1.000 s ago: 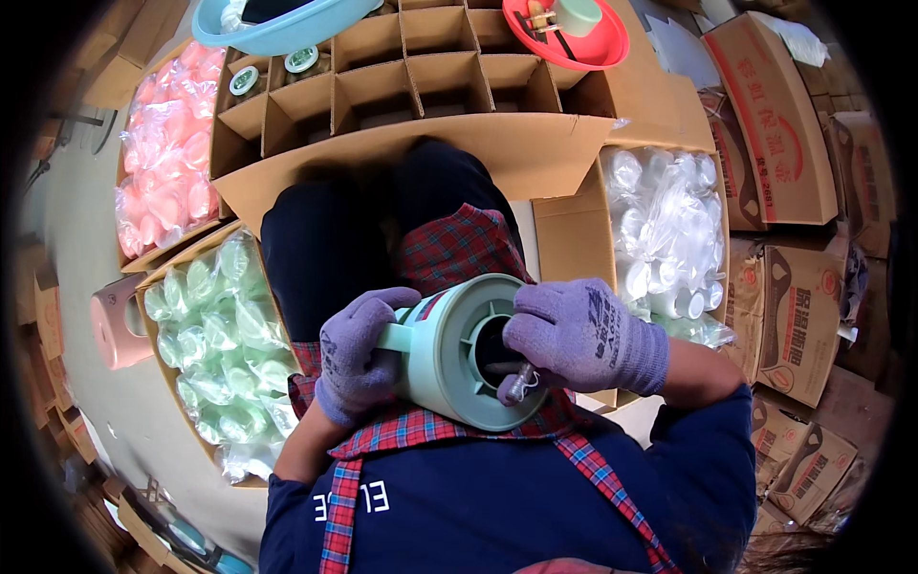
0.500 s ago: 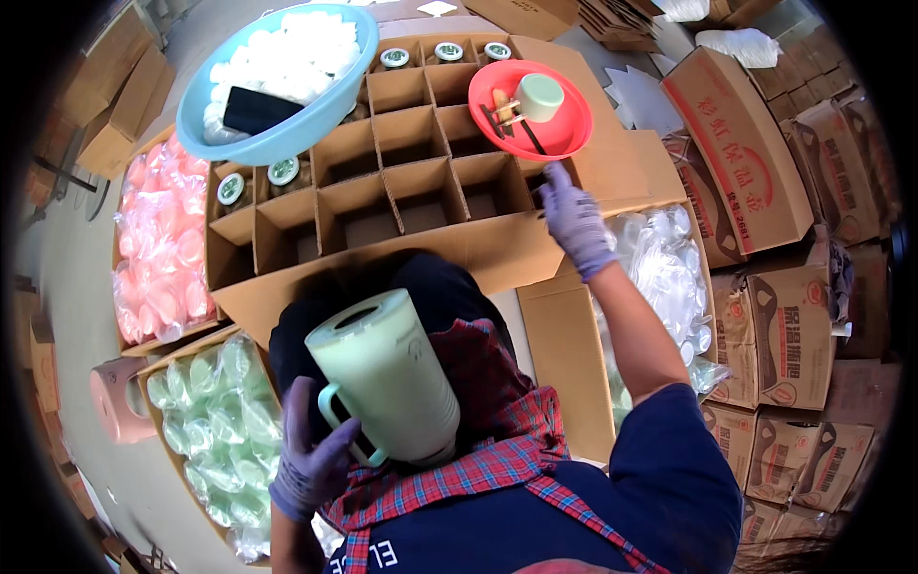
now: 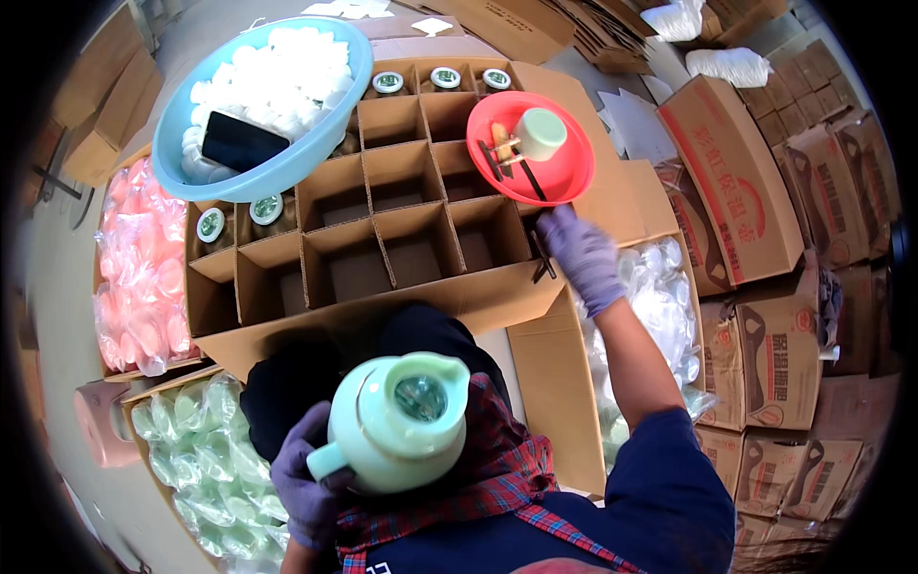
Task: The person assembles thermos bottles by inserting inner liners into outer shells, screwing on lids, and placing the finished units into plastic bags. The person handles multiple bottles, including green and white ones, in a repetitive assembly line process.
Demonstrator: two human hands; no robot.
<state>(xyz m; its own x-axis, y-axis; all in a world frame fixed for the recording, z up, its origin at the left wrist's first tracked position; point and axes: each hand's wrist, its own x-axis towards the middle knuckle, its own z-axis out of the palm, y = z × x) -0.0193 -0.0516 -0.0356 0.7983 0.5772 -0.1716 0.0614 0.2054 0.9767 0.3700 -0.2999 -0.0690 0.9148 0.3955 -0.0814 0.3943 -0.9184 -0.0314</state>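
My left hand [image 3: 308, 475], in a purple-grey glove, is closed round the handle of a mint-green thermos jug [image 3: 387, 435] above my lap. The jug's spout and round mouth face up, with a shiny liner showing inside. My gloved right hand [image 3: 581, 256], slightly blurred, is beside the near edge of a red bowl [image 3: 572, 182]. Its fingers close on a thin dark metal tool [image 3: 544, 256] with a crosspiece at its lower end; the exact kind is unclear. Inside the bowl lie a mint-green cup [image 3: 541, 133] and a tool with a pale handle [image 3: 504, 143].
A divided cardboard carton [image 3: 382, 297] holds several capped bottles [image 3: 387, 83]. On it rests a blue basin [image 3: 167, 158] with white pieces and a black phone [image 3: 242, 142]. Bagged pink parts [image 3: 143, 268], green parts [image 3: 206, 450] and clear parts [image 3: 650, 316] surround me. Stacked cartons [image 3: 794, 354] stand right.
The jug has turned over, bringing its spout and mouth into view instead of its base. My right hand has moved slightly nearer to me, with the dark tool now showing below its fingers.
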